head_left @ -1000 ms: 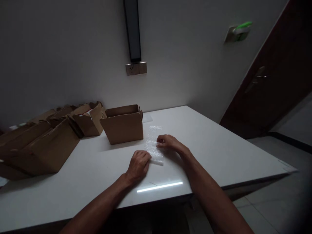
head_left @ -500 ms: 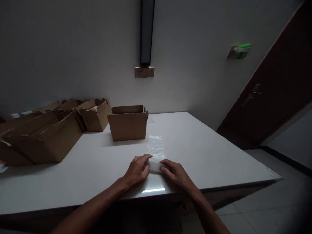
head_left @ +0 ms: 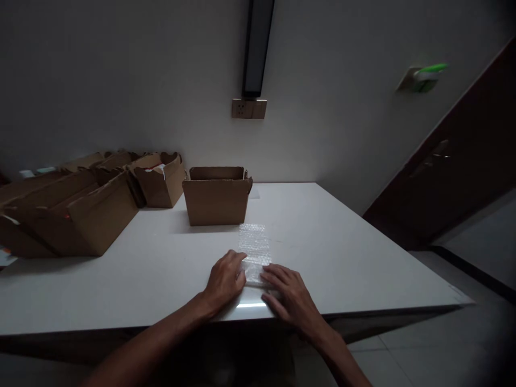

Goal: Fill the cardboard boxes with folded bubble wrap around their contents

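Note:
A strip of clear bubble wrap [head_left: 255, 242] lies on the white table, stretching away from me. Its near end is folded over into a flat bundle; what is inside, if anything, I cannot make out. My left hand [head_left: 226, 279] pinches the left end of this folded part between thumb and fingers. On the right end rest the fingertips of my right hand [head_left: 291, 294], its thumb spread away from the fingers and off the wrap. Just beyond the strip's far end stands a brown cardboard box [head_left: 216, 201] with an open top.
Several open cardboard boxes [head_left: 108, 215] crowd the left side of the white table [head_left: 342, 258]. Behind it, a socket plate [head_left: 249, 109] sits on the wall under a dark vertical panel [head_left: 258, 48]. A dark door [head_left: 455, 140] is at the right.
My right thumb has come away from the folded bubble wrap and the fingers have flattened onto it. The left hand keeps its pinch. The view has shifted slightly.

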Action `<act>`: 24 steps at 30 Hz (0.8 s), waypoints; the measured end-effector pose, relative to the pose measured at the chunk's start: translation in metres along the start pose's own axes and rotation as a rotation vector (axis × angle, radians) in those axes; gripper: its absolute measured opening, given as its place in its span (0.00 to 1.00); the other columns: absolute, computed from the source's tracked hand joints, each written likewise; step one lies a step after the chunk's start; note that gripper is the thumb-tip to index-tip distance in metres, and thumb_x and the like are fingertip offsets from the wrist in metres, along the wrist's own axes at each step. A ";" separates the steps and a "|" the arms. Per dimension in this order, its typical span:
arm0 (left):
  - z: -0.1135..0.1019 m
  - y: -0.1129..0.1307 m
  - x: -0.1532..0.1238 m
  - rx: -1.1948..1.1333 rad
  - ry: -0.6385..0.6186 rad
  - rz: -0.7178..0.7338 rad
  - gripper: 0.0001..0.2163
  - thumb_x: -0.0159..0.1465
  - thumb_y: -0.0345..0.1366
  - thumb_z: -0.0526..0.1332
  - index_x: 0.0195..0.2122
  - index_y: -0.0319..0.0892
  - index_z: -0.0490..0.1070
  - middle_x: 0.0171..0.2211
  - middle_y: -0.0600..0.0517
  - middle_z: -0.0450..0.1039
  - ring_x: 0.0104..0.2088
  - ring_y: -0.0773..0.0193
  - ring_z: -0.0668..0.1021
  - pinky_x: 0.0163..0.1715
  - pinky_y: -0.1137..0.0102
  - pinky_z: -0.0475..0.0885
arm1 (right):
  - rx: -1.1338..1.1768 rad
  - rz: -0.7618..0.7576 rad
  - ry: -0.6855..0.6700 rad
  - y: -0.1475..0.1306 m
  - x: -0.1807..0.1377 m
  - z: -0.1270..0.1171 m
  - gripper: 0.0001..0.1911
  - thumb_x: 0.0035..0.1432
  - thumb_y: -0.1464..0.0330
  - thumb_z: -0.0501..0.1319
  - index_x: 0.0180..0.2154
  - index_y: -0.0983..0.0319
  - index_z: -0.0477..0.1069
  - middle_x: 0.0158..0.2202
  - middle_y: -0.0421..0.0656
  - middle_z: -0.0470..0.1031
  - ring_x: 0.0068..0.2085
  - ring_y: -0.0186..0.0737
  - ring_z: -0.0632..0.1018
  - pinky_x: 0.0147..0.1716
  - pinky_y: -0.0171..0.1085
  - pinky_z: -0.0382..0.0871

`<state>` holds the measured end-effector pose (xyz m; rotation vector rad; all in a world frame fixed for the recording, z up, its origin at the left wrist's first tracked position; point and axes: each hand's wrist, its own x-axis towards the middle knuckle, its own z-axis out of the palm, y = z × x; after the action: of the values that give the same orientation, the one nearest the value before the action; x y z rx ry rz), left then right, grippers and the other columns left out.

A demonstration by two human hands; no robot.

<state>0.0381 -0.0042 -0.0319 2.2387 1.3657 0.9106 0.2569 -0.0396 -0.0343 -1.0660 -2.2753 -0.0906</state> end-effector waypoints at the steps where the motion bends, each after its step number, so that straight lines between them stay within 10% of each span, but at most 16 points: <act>1: -0.001 0.000 -0.002 0.016 0.027 0.037 0.20 0.59 0.28 0.56 0.53 0.37 0.70 0.51 0.39 0.72 0.51 0.51 0.74 0.52 0.57 0.69 | -0.003 0.001 -0.010 0.001 0.001 0.003 0.17 0.58 0.73 0.61 0.50 0.60 0.72 0.52 0.50 0.77 0.53 0.51 0.75 0.48 0.50 0.71; 6: -0.014 0.003 -0.020 0.008 -0.052 0.209 0.19 0.59 0.27 0.57 0.51 0.40 0.71 0.50 0.43 0.75 0.52 0.51 0.74 0.55 0.53 0.66 | 0.106 0.082 -0.021 0.004 0.008 0.004 0.15 0.62 0.76 0.54 0.47 0.59 0.73 0.44 0.47 0.81 0.44 0.46 0.79 0.43 0.47 0.73; 10: -0.028 0.012 -0.029 -0.098 -0.130 0.006 0.19 0.60 0.28 0.55 0.52 0.43 0.72 0.43 0.48 0.79 0.41 0.57 0.77 0.46 0.61 0.71 | 0.281 0.238 -0.171 -0.004 0.007 -0.010 0.12 0.66 0.68 0.55 0.48 0.56 0.73 0.43 0.44 0.81 0.41 0.42 0.80 0.42 0.43 0.75; 14: -0.029 0.014 -0.021 -0.054 -0.186 -0.140 0.17 0.61 0.31 0.57 0.52 0.43 0.72 0.31 0.51 0.77 0.31 0.60 0.76 0.38 0.64 0.72 | 0.186 0.273 -0.047 -0.010 0.000 -0.015 0.15 0.64 0.64 0.58 0.51 0.57 0.72 0.52 0.48 0.77 0.51 0.48 0.77 0.50 0.49 0.72; 24: -0.030 0.012 -0.036 -0.099 -0.091 0.122 0.24 0.56 0.28 0.58 0.55 0.43 0.68 0.51 0.45 0.74 0.52 0.53 0.74 0.55 0.55 0.67 | 0.209 0.208 -0.129 -0.021 0.000 -0.009 0.16 0.64 0.69 0.57 0.52 0.58 0.72 0.47 0.48 0.80 0.46 0.46 0.78 0.47 0.49 0.72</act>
<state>0.0139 -0.0422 -0.0154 2.2785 1.1304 0.8845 0.2460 -0.0567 -0.0230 -1.2171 -2.2129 0.3019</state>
